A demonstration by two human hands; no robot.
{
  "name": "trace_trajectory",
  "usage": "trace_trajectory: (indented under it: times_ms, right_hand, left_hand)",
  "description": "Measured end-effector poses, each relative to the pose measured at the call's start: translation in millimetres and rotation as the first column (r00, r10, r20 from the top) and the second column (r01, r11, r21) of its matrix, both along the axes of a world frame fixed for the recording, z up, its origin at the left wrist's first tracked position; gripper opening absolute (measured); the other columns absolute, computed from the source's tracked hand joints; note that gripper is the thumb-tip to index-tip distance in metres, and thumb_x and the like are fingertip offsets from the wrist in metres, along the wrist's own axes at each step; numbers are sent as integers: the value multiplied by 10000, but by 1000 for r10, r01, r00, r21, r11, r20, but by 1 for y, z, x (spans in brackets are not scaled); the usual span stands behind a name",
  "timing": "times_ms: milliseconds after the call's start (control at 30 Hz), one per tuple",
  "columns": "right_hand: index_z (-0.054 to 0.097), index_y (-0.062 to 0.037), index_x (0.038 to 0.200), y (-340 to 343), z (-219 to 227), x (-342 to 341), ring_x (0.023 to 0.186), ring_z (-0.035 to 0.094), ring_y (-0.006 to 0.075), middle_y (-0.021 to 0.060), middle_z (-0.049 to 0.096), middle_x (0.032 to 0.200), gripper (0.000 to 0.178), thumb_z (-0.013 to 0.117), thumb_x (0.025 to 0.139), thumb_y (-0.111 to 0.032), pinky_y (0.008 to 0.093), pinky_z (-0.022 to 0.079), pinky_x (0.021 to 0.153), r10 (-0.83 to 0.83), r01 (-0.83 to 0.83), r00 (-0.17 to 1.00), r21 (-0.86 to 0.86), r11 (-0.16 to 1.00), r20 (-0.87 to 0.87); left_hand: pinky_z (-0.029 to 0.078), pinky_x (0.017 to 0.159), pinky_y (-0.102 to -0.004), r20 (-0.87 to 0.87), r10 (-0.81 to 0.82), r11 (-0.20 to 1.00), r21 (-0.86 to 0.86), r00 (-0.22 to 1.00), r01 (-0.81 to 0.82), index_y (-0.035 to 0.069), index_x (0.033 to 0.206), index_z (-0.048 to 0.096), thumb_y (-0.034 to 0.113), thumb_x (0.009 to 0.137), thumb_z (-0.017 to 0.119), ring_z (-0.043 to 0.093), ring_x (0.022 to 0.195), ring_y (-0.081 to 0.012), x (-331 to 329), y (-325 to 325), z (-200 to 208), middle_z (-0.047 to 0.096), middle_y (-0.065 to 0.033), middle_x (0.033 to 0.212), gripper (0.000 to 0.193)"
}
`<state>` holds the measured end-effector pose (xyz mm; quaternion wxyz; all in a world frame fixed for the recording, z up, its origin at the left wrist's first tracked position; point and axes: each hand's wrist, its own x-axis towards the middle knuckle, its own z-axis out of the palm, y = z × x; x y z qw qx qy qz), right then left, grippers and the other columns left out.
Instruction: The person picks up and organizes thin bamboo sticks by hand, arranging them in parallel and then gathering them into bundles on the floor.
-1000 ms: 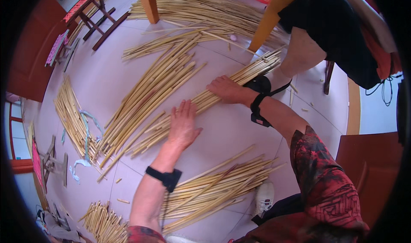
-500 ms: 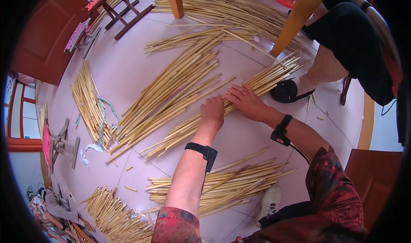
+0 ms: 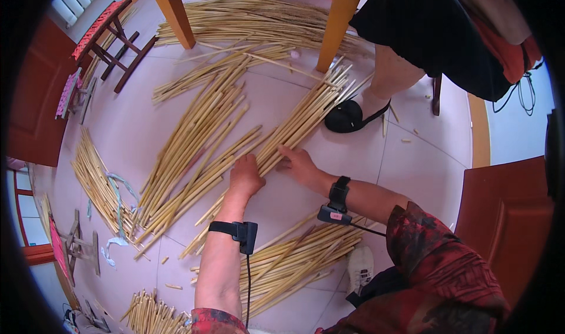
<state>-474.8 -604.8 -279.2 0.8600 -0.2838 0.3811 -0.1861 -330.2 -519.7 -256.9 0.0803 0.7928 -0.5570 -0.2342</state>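
A long bundle of pale straw-coloured stalks (image 3: 306, 113) slants across the floor, from beside a co-worker's black shoe down toward the lower left. My left hand (image 3: 245, 174) is closed round stalks at the bundle's lower middle, its fingertips mostly hidden. Close by on the right, my right hand (image 3: 299, 164) grips the bundle's near edge, thumb and forefinger at the stalks and the other fingers partly tucked under. Left of my hands lies a wider spread of loose stalks (image 3: 194, 134). Another heap of stalks (image 3: 306, 254) lies nearer my body, partly behind my left forearm.
A stalk bundle (image 3: 94, 181) with a pale cloth strip (image 3: 120, 201) lies at the left. More long stalks (image 3: 247, 19) lie at the back by the wooden table legs (image 3: 170, 13). The co-worker's black shoe (image 3: 344, 117) is near the bundle. Low stools (image 3: 115, 37) stand left.
The view has shifted, and the bundle now slants more steeply. My right hand has gone from lying flat on top of the stalks to gripping their near edge. My left hand stays closed on them.
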Motion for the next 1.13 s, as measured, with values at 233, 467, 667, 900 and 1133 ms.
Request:
trace_trajectory:
  times_ms: [233,467,667,900,1133]
  right_hand:
    - [447,-62,1090,6,6,9,925,546,229,83,528,1028,388,563,817,-311,377,482,732,-49,43,997,106,993,58]
    - [470,-57,1061,17,9,4,919,546,205,77,548,979,371,568,814,-316,357,460,784,-27,25,1000,159,987,13]
    - [425,-79,1119,29,4,8,986,491,181,63,505,1071,429,574,806,-332,355,392,862,-100,87,992,165,983,77]
    - [423,-70,1130,53,3,15,967,490,173,56,507,1061,420,600,791,-241,348,407,841,-191,185,977,71,980,94]
    - [493,-33,1062,53,-9,18,873,526,146,45,555,969,397,666,727,-159,290,433,763,-411,409,912,68,910,9]
  left_hand:
    - [434,812,-381,-241,49,985,174,969,-7,-8,1048,412,185,528,743,504,1011,-329,-5,-12,13,531,-197,1045,647]
    - [444,769,-378,-323,35,988,152,946,15,-12,1054,401,153,527,702,545,913,-360,-10,2,18,571,-232,931,629]
    - [451,738,-396,-340,28,987,161,940,28,-9,1005,405,139,532,674,552,859,-379,-13,5,27,575,-243,868,564]
    - [422,798,-432,22,-76,990,117,997,73,12,1036,465,148,544,668,469,1018,-344,-20,26,13,488,-185,1088,549]
    - [366,862,-481,9,3,998,58,1000,-3,35,1060,481,167,559,669,403,1091,-327,-25,26,2,435,-149,1152,551]
